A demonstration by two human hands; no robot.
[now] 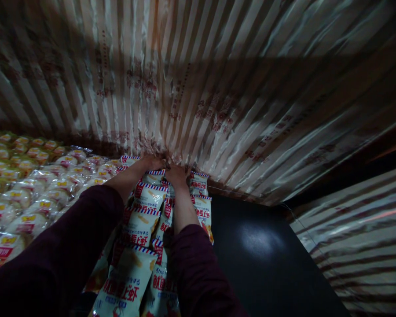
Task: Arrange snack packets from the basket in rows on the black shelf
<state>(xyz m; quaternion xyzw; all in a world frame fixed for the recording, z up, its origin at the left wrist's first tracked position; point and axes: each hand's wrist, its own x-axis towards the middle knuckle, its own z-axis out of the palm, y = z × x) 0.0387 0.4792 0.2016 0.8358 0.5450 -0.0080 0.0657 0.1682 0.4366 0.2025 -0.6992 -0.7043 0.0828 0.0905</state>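
Note:
Both my arms, in dark purple sleeves, reach forward over rows of white snack bags with red lettering and striped top edges. My left hand is at the far end of the rows, against the striped plastic film. Just right of it, my right hand rests among the farthest bags, close to another bag. The two hands are nearly touching. Their fingertips are dim and partly hidden, so what they hold, if anything, cannot be made out.
Clear-wrapped round crackers lie in rows on the left, with yellow packs behind them. A black surface is on the right. Striped printed plastic film hangs behind, and more striped film is at the far right.

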